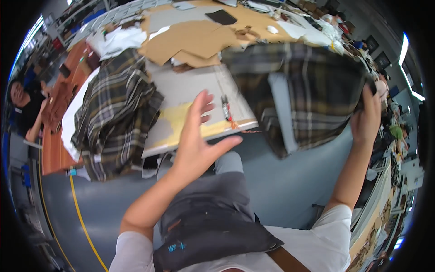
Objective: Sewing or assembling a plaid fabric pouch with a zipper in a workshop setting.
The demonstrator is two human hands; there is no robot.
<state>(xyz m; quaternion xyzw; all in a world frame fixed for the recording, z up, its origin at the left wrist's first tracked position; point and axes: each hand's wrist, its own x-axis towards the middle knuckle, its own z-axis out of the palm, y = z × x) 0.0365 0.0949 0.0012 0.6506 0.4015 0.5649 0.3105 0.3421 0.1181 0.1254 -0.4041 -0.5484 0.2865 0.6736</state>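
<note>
My left hand [201,136] is raised near the table's front edge, fingers apart and holding nothing. My right hand [364,113] grips the right end of a dark plaid fabric piece [324,95], which is lifted and slightly blurred. A pale grey strip [283,113] shows on that fabric. Left of my left hand, a crumpled pile of similar plaid fabric [113,113] hangs partly over the table edge. A small tool with red on it [226,109] lies on the pale board [167,86] between my hands.
Brown paper patterns [190,36], white scraps [120,41] and a dark piece [221,17] cover the back of the table. An orange-brown table [54,161] stands at left, with a person [27,109] behind it. Other people [396,133] work at right. A yellow line [81,213] marks the floor.
</note>
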